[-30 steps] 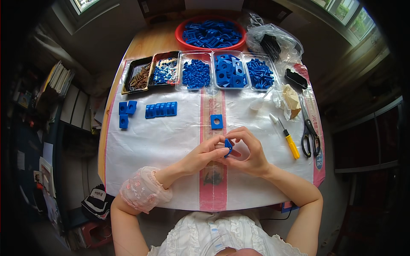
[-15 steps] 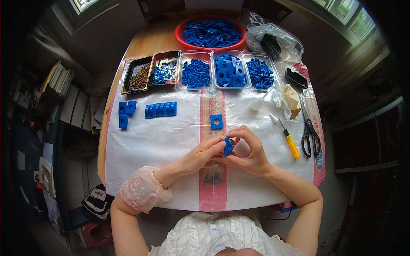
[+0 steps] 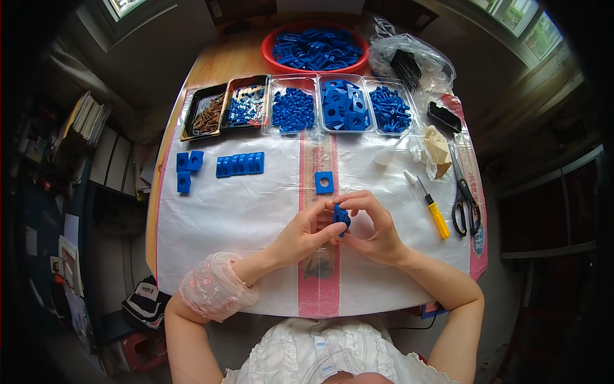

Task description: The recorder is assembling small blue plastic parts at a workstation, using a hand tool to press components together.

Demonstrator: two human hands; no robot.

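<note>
Between my two hands, above the middle of the sheet, is a small blue plastic part [image 3: 341, 219]. My left hand [image 3: 311, 232] grips it from the left with thumb and fingers, and my right hand [image 3: 374, 230] pinches its upper and lower ends from the right. Fingers hide some of its outline. Just beyond my fingertips a square blue plate with a round hole [image 3: 324, 191] lies flat. Farther left sit a row of curved blue pieces [image 3: 240, 164] and several loose blue blocks [image 3: 183, 164].
Across the back stand trays of screws [image 3: 208, 114], metal nuts [image 3: 246, 105], small blue parts [image 3: 293, 109], holed plates [image 3: 345, 105] and blue pegs [image 3: 391, 110]. Behind them is a red basin [image 3: 267, 61]. At right lie a yellow-handled screwdriver [image 3: 437, 219], black-handled scissors [image 3: 465, 208] and crumpled paper [image 3: 437, 150].
The blue part has turned between my fingers, so a different side faces up. My left thumb now lies across its lower part. The other things stay in place.
</note>
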